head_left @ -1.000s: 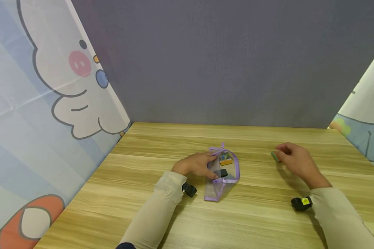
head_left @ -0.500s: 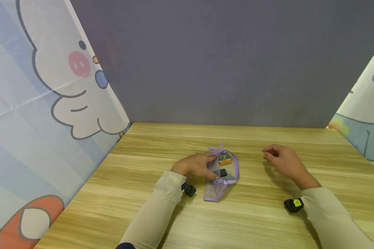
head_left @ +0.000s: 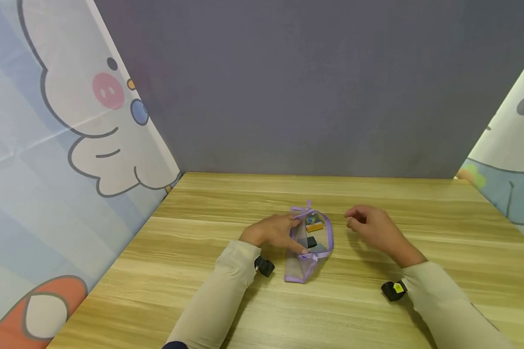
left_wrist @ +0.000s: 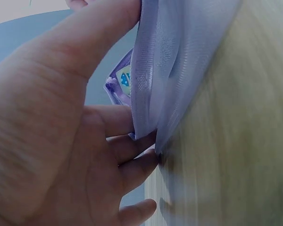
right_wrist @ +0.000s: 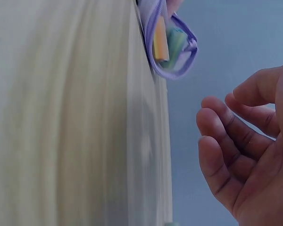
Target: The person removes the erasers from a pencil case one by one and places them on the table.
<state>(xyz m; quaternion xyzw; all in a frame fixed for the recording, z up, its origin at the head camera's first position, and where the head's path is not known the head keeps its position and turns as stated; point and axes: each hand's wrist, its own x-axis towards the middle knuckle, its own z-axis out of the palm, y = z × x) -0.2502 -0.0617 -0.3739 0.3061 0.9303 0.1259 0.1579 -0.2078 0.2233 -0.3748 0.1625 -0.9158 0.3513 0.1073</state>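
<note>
A grey mesh pouch (head_left: 300,268) with purple trim lies in the middle of the wooden table (head_left: 218,203), its mouth held wide. My left hand (head_left: 274,230) pinches the pouch's left rim between thumb and fingers; the left wrist view shows the mesh (left_wrist: 179,56) draped over that hand (left_wrist: 47,132). Inside lie an orange piece (head_left: 315,226) and a black piece (head_left: 311,241). My right hand (head_left: 368,225) hovers just right of the pouch, fingers loosely curled. In the right wrist view the hand (right_wrist: 236,141) shows nothing in it, near the pouch (right_wrist: 172,63).
A grey back wall and cartoon-printed side curtains (head_left: 70,145) enclose the table on three sides. Bare wood stretches to the left of the pouch and along the near edge.
My right hand has slid left across the table, from beside a small green piece to close by the pouch. The green piece no longer shows. My left hand has kept its hold.
</note>
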